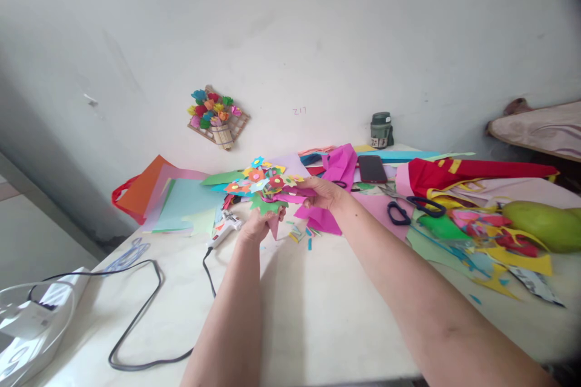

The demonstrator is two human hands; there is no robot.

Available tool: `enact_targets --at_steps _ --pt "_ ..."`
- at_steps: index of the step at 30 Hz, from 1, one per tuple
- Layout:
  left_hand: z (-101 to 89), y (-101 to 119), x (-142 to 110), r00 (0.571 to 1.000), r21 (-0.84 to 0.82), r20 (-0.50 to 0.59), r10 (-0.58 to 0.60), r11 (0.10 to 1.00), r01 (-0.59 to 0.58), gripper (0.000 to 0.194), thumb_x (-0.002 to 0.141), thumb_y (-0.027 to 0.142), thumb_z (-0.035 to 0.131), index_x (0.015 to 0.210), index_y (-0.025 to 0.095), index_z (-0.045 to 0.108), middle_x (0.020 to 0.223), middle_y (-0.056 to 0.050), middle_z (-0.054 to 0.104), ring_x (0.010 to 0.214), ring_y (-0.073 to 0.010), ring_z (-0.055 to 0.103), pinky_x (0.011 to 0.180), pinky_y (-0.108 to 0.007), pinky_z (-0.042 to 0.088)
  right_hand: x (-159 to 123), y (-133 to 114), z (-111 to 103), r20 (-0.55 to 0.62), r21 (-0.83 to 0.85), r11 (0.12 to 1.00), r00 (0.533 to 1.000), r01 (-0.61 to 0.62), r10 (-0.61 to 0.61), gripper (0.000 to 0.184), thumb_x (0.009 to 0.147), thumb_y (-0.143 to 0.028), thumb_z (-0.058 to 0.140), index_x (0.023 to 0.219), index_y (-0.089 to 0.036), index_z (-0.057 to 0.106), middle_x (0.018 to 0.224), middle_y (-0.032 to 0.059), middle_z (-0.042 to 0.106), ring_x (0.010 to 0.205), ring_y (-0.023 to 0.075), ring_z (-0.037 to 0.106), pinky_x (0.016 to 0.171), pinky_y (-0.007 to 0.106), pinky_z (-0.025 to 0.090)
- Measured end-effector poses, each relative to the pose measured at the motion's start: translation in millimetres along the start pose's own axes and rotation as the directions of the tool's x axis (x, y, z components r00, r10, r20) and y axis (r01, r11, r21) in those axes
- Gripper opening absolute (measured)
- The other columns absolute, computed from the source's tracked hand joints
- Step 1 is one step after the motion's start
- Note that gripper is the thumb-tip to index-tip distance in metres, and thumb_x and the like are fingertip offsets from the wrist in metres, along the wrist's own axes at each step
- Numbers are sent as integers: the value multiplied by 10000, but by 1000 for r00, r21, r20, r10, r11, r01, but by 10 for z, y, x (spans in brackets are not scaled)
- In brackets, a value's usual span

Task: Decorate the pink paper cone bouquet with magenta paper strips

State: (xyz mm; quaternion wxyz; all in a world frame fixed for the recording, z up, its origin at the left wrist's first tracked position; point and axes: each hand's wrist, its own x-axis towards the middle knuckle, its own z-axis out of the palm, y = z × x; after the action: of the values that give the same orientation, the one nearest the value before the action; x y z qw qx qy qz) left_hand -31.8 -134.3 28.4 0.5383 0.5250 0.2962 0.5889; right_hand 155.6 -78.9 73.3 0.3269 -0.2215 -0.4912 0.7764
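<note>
Two hands are at one paper bouquet, which is upright above the worktop (281,326), near its middle. The left hand (255,227) is clamped around its base, by the pink cone (273,227); the right hand (323,195) has its fingers at the right edge of the flower heads, beside magenta paper, and whether they grip anything I cannot tell.

The bouquet looks well advanced: roughly eight flower heads (256,175) stand clustered, most with contrasting centers, above a jagged green paper collar (263,204). Any remaining work seems slight, perhaps settling the right side, though hidden stems make that uncertain.

Counted around it: one glue gun (226,228), lying left with its cord; one power strip (63,290); one smartphone (372,169); one lidded bottle (381,130); one wall-hung flower basket (221,124); one clearly visible pair of scissors (415,204). Colored sheets (184,196) and offcuts (512,242) are too overlapped to count.
</note>
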Motion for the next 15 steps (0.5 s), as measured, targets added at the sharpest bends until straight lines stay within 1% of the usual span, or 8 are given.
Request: enact_targets --at_steps 1,3,5,6,8,10,12,15 --pt "-3 0 -1 1000 -1 7 6 1000 -6 264 428 274 768 599 116 642 594 -41 573 584 -145 507 544 -283 386 -3 -6 -12 4 -10 1000 1000 -4 4 120 816 -161 503 819 -127 618 542 20 642 388 114 529 376 202 428" --pt "-10 1 -2 1000 3 17 14 1000 -14 267 439 282 768 602 117 637 598 -38 565 583 -141 505 545 -279 381 -10 -21 -45 33 -49 999 999 -17 18 258 874 -233 393 823 -115 617 529 50 648 381 136 545 406 229 456" --pt "-15 5 -3 1000 13 23 13 1000 -13 265 448 287 767 603 119 633 605 -37 562 582 -138 501 548 -277 378 -17 -35 -86 82 -99 995 996 -22 30 348 892 -257 324 841 -96 628 573 91 675 394 152 570 419 241 464" --pt "-17 6 -2 1000 17 25 13 1000 -14 265 451 288 766 605 120 632 607 -36 559 584 -137 498 549 -276 376 -22 -41 -105 109 -121 992 993 -23 36 356 889 -253 323 859 -85 636 608 109 689 409 156 585 428 241 468" --pt "-18 7 0 999 22 26 19 1000 -20 265 455 290 764 606 121 627 614 -37 557 592 -138 496 552 -276 374 -29 -49 -138 154 -150 989 987 -17 41 321 868 -231 376 914 -70 649 676 129 709 446 156 613 456 234 479" --pt "-18 4 5 999 22 17 32 999 -33 265 452 291 760 599 120 622 618 -38 555 599 -141 499 559 -280 378 -33 -50 -159 171 -167 986 985 -3 32 283 841 -213 447 970 -70 655 715 127 718 481 150 633 484 222 490" --pt "-20 -3 13 999 20 -8 47 999 -47 265 445 281 756 605 118 622 623 -36 557 599 -141 501 563 -283 384 -30 -45 -173 158 -187 982 987 10 20 255 811 -191 515 990 -79 657 711 110 720 508 143 646 503 211 498" --pt "-26 -13 28 995 19 -61 80 997 -79 266 439 263 752 621 118 624 638 -33 566 605 -138 509 572 -282 401 -10 -30 -192 121 -212 977 992 6 20 186 786 -169 572 919 -80 667 687 99 717 498 129 640 488 194 493"
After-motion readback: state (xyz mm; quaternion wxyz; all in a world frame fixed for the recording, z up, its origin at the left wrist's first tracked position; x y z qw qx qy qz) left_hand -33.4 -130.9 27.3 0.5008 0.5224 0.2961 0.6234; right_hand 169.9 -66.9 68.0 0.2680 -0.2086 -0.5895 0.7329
